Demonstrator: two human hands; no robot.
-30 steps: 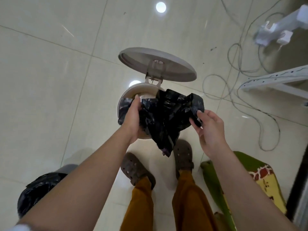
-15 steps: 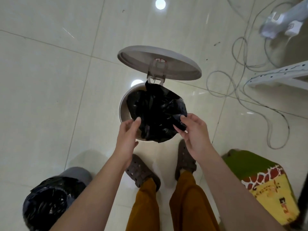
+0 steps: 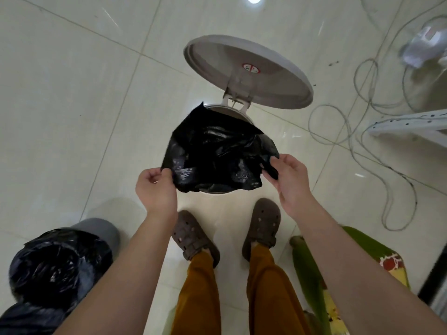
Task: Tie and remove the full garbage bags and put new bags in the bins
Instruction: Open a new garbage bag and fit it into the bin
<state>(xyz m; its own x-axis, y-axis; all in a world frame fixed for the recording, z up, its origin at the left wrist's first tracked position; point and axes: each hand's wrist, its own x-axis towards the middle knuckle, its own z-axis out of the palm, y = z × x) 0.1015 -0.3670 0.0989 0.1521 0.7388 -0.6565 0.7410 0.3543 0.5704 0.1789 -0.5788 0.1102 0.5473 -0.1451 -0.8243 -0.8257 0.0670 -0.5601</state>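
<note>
A black garbage bag is spread over the mouth of a small round pedal bin, whose grey lid stands tipped up behind it. My left hand pinches the bag's near-left edge. My right hand pinches its right edge. The bag hides nearly all of the bin's rim and inside. A second bin, grey, stands at the lower left with a black bag in it.
My two feet in brown clogs stand just in front of the pedal bin. White cables loop across the tiles to the right, near a white frame. A green and yellow object sits at the lower right.
Both hands have drawn apart, stretching the bag wider over the bin's mouth. The left hand now pinches the bag's edge. The view has tilted, so the lid shows more fully.
</note>
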